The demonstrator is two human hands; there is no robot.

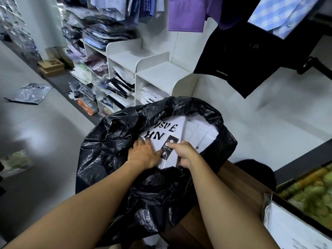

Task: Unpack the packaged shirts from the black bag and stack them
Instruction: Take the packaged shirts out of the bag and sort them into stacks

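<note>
The bag (143,186) is seen to be glossy black. The packaged shirt (167,126) is white, printed with black lettering and a black tag (170,142). Above white shelves (154,60) are hung a plain purple shirt (186,13), a blue-and-white checked shirt (280,13) and a black garment (242,56).

1. Black bag (143,186): one.
2. Packaged shirts inside it: two can be counted, the lettered packaged shirt (167,130) and the plain packaged shirt (199,133); what lies under them is hidden.
3. Hands: two, the left hand (143,155) and the right hand (185,155).
4. Hanging shirts at the right: three, the purple shirt (188,13), the black shirt (242,60) and the checked blue shirt (287,15).
5. White shelf unit (156,69): one; its packets are too blurred to count.
6. Floor packet (28,93): one.
</note>
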